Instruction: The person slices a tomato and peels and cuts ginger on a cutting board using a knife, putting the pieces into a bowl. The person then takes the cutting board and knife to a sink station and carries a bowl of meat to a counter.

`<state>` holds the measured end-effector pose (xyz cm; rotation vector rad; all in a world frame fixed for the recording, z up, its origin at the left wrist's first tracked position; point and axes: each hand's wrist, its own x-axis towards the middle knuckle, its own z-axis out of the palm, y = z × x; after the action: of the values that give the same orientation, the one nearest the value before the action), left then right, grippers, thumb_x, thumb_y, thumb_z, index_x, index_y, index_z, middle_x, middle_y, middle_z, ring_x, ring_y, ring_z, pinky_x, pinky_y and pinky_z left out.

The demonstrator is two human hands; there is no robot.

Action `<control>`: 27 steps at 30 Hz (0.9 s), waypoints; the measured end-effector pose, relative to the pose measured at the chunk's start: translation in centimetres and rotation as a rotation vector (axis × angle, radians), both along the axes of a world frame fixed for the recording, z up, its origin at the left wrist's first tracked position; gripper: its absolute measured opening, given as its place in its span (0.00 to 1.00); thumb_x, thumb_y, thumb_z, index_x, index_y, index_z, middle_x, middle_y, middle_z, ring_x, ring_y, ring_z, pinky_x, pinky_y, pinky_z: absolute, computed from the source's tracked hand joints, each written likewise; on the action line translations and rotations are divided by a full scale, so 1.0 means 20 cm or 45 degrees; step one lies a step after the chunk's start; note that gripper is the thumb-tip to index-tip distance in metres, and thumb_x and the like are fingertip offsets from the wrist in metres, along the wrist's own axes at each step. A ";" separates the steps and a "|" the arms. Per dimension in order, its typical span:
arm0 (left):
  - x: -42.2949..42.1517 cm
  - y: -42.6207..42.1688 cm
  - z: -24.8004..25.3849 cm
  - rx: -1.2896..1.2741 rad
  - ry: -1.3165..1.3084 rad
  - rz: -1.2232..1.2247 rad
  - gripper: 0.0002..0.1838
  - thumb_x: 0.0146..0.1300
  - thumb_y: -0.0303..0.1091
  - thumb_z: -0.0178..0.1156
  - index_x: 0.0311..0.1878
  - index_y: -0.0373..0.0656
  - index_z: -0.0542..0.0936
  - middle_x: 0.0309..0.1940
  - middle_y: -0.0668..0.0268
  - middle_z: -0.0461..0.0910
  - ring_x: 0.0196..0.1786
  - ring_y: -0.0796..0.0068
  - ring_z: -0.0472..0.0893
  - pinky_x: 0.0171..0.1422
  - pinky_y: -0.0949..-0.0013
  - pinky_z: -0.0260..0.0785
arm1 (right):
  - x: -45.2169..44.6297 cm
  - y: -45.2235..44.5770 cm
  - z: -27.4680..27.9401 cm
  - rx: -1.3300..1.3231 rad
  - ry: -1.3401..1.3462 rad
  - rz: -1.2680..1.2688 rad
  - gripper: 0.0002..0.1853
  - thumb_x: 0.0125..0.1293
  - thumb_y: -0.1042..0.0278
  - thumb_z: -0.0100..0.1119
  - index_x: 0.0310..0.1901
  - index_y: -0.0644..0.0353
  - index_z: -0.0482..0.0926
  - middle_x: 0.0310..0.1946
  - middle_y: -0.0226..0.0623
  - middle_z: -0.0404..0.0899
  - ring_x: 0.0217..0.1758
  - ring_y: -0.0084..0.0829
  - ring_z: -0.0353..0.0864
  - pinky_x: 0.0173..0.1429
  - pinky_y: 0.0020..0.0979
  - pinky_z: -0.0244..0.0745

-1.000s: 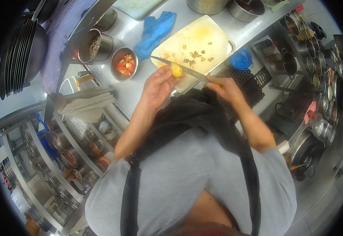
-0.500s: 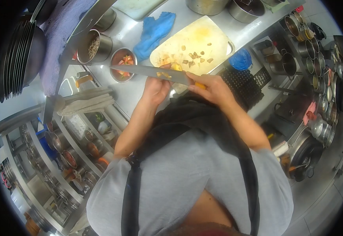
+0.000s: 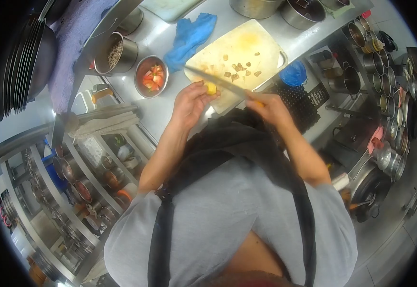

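Note:
My left hand (image 3: pixel 190 104) pinches a small yellow piece of food (image 3: pixel 211 88) at the near edge of the cutting board (image 3: pixel 213 55); its exact kind does not show. My right hand (image 3: pixel 269 108) grips a large kitchen knife (image 3: pixel 222 83) by its orange-yellow handle. The blade points up and left across the board, just beyond the yellow piece; I cannot tell whether they touch. Several brown cut pieces (image 3: pixel 235 68) lie scattered on the board. Left of my left hand stands a metal bowl (image 3: pixel 138 85) with red and pale chopped pieces (image 3: pixel 153 78) inside.
A crumpled blue cloth (image 3: pixel 192 36) lies beside the board. Behind the bowl stands a metal pot (image 3: pixel 131 51) with grainy contents. More pots (image 3: pixel 301 19) line the counter's far side. A blue round container (image 3: pixel 293 73) sits right of the board, near a black perforated mat (image 3: pixel 294 100).
The knife has swung right and away from the bowl, its tip now over the board. My right hand has shifted slightly right. The bowl's red pieces are now fully uncovered.

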<state>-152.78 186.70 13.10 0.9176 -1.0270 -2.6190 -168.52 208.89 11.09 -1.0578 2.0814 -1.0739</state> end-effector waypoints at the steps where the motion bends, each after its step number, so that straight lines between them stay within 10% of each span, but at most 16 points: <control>1: 0.01 0.00 0.01 0.038 0.031 -0.049 0.14 0.68 0.26 0.54 0.55 0.34 0.75 0.53 0.57 0.77 0.54 0.63 0.78 0.60 0.60 0.71 | -0.01 0.02 -0.01 0.162 -0.108 -0.050 0.23 0.63 0.55 0.66 0.56 0.58 0.80 0.46 0.52 0.83 0.48 0.45 0.85 0.53 0.34 0.76; 18: -0.03 -0.01 -0.11 -0.272 0.017 -0.216 0.20 0.60 0.19 0.60 0.56 0.33 0.73 0.54 0.60 0.78 0.55 0.71 0.77 0.60 0.69 0.70 | 0.00 0.05 -0.04 0.152 -0.033 -0.218 0.22 0.64 0.57 0.65 0.57 0.57 0.80 0.41 0.52 0.83 0.44 0.45 0.85 0.50 0.37 0.76; 27: -0.56 -0.30 -0.41 -1.712 -0.404 -0.289 0.16 0.57 0.27 0.62 0.50 0.36 0.77 0.49 0.51 0.79 0.55 0.59 0.78 0.59 0.61 0.71 | -0.16 0.27 -0.10 0.287 0.417 -0.398 0.27 0.59 0.58 0.68 0.60 0.55 0.77 0.44 0.53 0.82 0.49 0.52 0.81 0.53 0.43 0.75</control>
<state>-163.93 180.79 4.98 0.7969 -2.5019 -1.2418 -171.66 214.28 9.00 -0.8590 2.6271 -0.8174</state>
